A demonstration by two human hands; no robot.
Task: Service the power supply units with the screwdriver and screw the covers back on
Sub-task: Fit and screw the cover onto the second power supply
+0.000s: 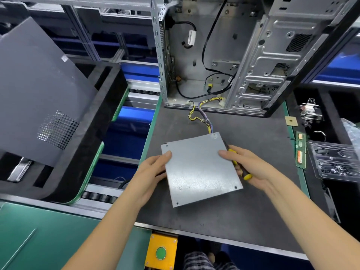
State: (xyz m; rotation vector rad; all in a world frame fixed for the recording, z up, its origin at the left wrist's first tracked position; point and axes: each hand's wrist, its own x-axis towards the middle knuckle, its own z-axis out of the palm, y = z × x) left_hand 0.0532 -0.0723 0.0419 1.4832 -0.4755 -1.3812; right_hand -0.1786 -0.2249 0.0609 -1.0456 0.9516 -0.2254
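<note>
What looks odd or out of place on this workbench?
The power supply unit lies askew on the dark mat, its cable bundle trailing into the open computer case. Nothing looks spilled or damaged.

Even, bright overhead lighting; soft shadows beneath fingers (167, 154). Mild glare beyond fingertips. Strong wide-angle edge distortion; centre sharp.

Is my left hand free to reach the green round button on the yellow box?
Probably not yet: the left hand holds the grey metal power supply unit; the green round button itself sits uncovered nearby.
</note>
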